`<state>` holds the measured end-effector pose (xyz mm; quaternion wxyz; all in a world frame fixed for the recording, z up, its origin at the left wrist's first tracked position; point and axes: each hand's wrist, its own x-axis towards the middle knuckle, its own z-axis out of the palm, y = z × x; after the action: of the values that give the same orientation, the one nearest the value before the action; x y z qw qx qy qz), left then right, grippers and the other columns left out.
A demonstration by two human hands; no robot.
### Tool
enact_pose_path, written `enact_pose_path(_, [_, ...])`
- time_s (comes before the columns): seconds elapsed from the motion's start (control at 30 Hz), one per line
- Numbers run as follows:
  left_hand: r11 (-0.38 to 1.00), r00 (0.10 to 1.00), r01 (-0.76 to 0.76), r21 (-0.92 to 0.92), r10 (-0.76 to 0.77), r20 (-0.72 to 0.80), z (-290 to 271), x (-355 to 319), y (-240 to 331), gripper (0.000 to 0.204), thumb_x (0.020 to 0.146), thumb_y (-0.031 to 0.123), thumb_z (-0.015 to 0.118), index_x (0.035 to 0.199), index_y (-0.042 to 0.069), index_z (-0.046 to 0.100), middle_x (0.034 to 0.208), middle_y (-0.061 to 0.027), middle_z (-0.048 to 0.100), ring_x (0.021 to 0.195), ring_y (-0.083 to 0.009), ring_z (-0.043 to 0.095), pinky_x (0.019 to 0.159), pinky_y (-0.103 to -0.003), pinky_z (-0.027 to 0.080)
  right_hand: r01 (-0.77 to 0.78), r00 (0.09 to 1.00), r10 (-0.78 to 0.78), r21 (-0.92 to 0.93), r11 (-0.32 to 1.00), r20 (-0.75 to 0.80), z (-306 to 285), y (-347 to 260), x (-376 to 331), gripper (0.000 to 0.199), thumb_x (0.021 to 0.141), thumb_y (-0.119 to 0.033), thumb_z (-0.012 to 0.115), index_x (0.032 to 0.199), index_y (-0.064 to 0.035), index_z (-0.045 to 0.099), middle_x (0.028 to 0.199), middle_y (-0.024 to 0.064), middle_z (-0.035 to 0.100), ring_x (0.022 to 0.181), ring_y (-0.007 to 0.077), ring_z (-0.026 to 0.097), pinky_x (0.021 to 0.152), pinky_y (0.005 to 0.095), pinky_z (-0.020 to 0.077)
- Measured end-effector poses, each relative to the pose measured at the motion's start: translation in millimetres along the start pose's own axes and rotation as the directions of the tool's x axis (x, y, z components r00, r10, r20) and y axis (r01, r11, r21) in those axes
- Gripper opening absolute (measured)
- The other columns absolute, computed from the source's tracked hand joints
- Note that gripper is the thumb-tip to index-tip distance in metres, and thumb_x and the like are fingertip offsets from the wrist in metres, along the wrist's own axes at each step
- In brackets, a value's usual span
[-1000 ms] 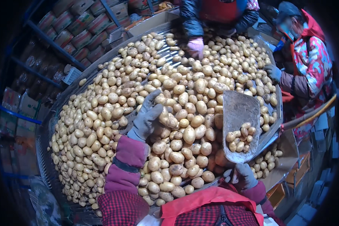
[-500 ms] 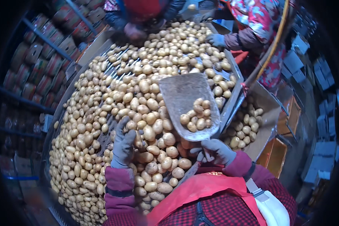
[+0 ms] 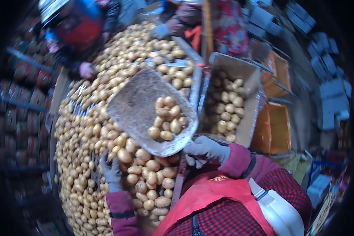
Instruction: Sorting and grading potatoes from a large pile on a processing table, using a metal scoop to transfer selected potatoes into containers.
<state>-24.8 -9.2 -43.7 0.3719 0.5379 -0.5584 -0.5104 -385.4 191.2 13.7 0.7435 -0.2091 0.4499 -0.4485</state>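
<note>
My right hand (image 3: 206,151), in a grey glove, is closed on the short handle end of a scoop (image 3: 131,98) with a broad, worn grey blade. Several small potatoes (image 3: 167,118) lie in the scoop, gathered toward its handle side. The scoop is over the heap of potatoes (image 3: 76,157) on the sorting table. My left hand (image 3: 112,175), also gloved in grey, rests against the heap with its thumb and fingers apart, next to larger potatoes (image 3: 151,177). No potato shows in its grasp, though the fingers are a little blurred.
To the right of the table rim (image 3: 196,82) stands a lined box (image 3: 247,118) partly filled with potatoes. Beside it are orange-edged crates (image 3: 271,128). Across the table two people reach into the potatoes. Stacked cartons (image 3: 25,122) line the left, and pale blue-looking boxes (image 3: 334,94) the right.
The view has turned, so the table appears farther left and more of the lined box shows. The scoop looks larger and tilted differently, its potatoes still inside. My left hand sits lower in the picture.
</note>
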Motion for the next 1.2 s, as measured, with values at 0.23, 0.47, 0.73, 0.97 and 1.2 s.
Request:
enact_pose_path(0.23, [0.927,0.977,-0.213,0.310,0.206,0.056,-17.5,8.1,-1.2,0.055,0.097,0.017,0.064,0.146,0.003,0.044,0.147,-0.0146,0.043,0.134,-0.0262,0.043,0.113,-0.040,0.038,0.130,0.960,-0.100,0.102,0.986,-0.261,-13.1,40.6,-72.4,0.045,0.093,-0.043,0.066,0.078,-0.0015,0.071,0.071,0.0068,0.067,0.057,0.0149,0.062,0.051,0.0258,0.0472])
enact_pose_path(0.47, [0.981,0.979,-0.180,0.075,0.172,0.109,-5.6,25.6,-2.1,0.053,0.101,0.026,0.061,0.146,0.005,0.043,0.150,-0.0129,0.042,0.137,-0.0267,0.042,0.115,-0.040,0.035,0.274,0.772,-0.109,0.174,0.946,-0.626,-26.5,122.5,-171.1,0.045,0.096,-0.043,0.063,0.075,-0.0037,0.070,0.067,0.0051,0.066,0.052,0.0125,0.061,0.050,0.0258,0.0491])
enact_pose_path(0.73, [0.996,0.985,-0.089,-0.027,0.092,0.145,-17.2,34.1,-8.5,0.053,0.101,0.024,0.060,0.149,0.013,0.041,0.151,-0.0134,0.043,0.137,-0.0268,0.042,0.114,-0.041,0.035,0.457,0.463,-0.175,0.065,0.887,-0.869,-27.8,184.2,-252.9,0.040,0.098,-0.041,0.060,0.083,-0.0045,0.067,0.068,0.0045,0.063,0.054,0.0125,0.056,0.052,0.0271,0.0453])
enact_pose_path(0.97, [0.994,0.993,-0.079,0.071,0.072,0.097,9.5,25.5,-12.1,0.053,0.101,0.024,0.060,0.150,0.014,0.040,0.150,-0.0134,0.043,0.136,-0.0267,0.043,0.113,-0.041,0.036,0.123,0.212,-0.549,-0.535,0.836,-0.808,-37.6,229.5,-300.3,0.020,0.091,-0.004,0.067,0.110,-0.0078,0.064,0.081,-0.0009,0.060,0.069,0.0077,0.056,0.054,0.0222,0.0433])
enact_pose_path(1.2, [0.988,0.995,-0.067,0.139,0.056,0.079,28.9,22.0,-14.7,0.053,0.101,0.024,0.060,0.150,0.015,0.040,0.150,-0.0134,0.044,0.135,-0.0266,0.044,0.112,-0.041,0.037,0.321,0.181,-0.407,-0.337,0.885,-0.895,0.1,206.5,-365.8,0.044,0.076,0.002,0.079,0.116,-0.0100,0.062,0.081,-0.0033,0.056,0.068,0.0063,0.051,0.054,0.0244,0.0422])
